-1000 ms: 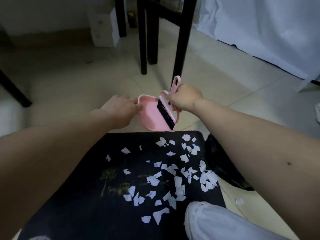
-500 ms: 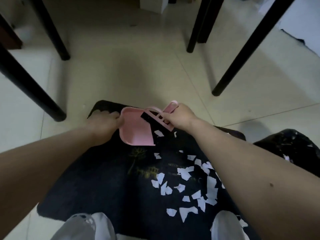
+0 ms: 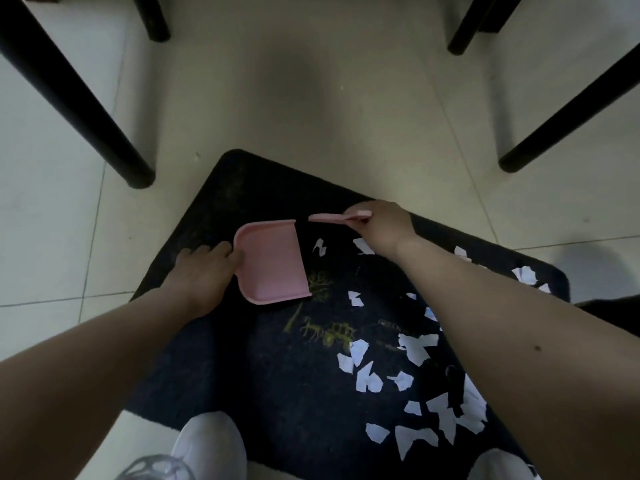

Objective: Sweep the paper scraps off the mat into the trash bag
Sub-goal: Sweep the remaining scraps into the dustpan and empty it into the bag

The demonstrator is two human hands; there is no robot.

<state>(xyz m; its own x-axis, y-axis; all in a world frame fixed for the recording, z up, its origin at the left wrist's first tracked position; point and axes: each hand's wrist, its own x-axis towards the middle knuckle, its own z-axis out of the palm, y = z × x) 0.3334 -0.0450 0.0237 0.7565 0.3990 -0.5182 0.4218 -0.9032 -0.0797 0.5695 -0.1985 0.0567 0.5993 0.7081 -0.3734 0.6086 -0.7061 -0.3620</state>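
A black mat (image 3: 242,368) with a faded yellow print lies on the tiled floor. Several white paper scraps (image 3: 415,348) are strewn over its right half. A pink dustpan (image 3: 273,261) rests flat on the mat with its open edge facing right. My left hand (image 3: 204,268) grips the dustpan at its left end. My right hand (image 3: 381,226) holds a pink brush (image 3: 332,218) just beyond the dustpan's far right corner; its dark bristles are hard to tell from the mat. The edge of a dark trash bag (image 3: 609,313) shows at the right, behind my forearm.
Black furniture legs stand on the floor at far left (image 3: 79,98), far right (image 3: 568,109), and at the top (image 3: 152,19). Two white shoes (image 3: 207,448) are at the mat's near edge. Pale tiles surround the mat.
The view has tilted down over the mat. Both hands brought the dustpan and brush down from the floor beyond onto the mat. The brush came out of the dustpan and now sits to its right.
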